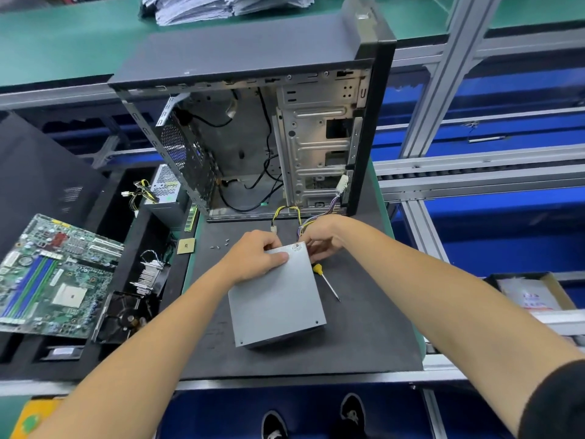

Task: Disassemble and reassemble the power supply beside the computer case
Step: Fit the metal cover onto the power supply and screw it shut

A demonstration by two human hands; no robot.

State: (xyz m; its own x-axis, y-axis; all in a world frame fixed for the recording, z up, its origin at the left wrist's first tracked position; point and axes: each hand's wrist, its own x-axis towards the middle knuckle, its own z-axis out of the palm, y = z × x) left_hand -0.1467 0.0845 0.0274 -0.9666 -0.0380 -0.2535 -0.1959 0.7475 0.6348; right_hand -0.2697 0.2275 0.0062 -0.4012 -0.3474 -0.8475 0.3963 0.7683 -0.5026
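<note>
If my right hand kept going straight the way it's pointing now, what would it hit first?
The right hand points left, along the far edge of the power supply. Going on, it would probably meet the left hand first, whose thumb presses on that same edge; depth is unclear.

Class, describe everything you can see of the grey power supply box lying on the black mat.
The power supply is a plain grey sheet-metal box lying flat on the black mat, in front of the open computer case. Small holes mark its near corners. Yellow, purple and other wires leave its far end. The left hand presses on its top far edge; the right hand holds its far right corner. A yellow-handled screwdriver lies just to its right.
</note>
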